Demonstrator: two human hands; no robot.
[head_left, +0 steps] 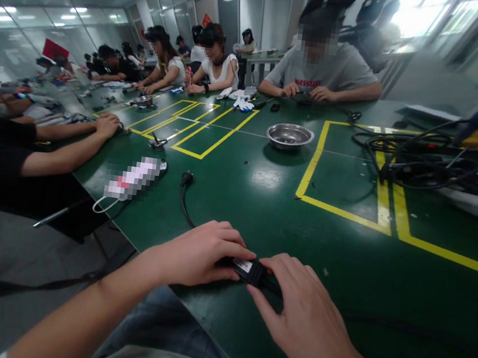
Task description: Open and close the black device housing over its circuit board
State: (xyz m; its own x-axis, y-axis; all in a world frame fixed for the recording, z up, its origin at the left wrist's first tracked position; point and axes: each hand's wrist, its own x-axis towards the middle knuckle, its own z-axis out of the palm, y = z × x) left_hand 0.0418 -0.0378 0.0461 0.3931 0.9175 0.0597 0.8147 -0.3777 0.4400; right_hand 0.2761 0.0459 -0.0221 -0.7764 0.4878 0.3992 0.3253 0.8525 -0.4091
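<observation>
A small black in-line box [248,269] with a white label lies at the table's near edge, with cord at its right end. My left hand [203,257] pinches its left part between thumb and fingers. My right hand [299,303] curls round the right end, its thumb and index finger touching the ribbed side where the cord comes out. From behind my left hand a black cord runs up to a plug [186,178] lying on the table. Whether this cord joins the box is hidden by my hand.
A white power strip [134,179] lies to the left. A steel bowl [290,136] holding small dark parts stands ahead on the green table [240,197]. Tangled black cables [429,155] lie at right. Yellow tape [341,213] marks the surface. Several people sit around, one opposite [323,66].
</observation>
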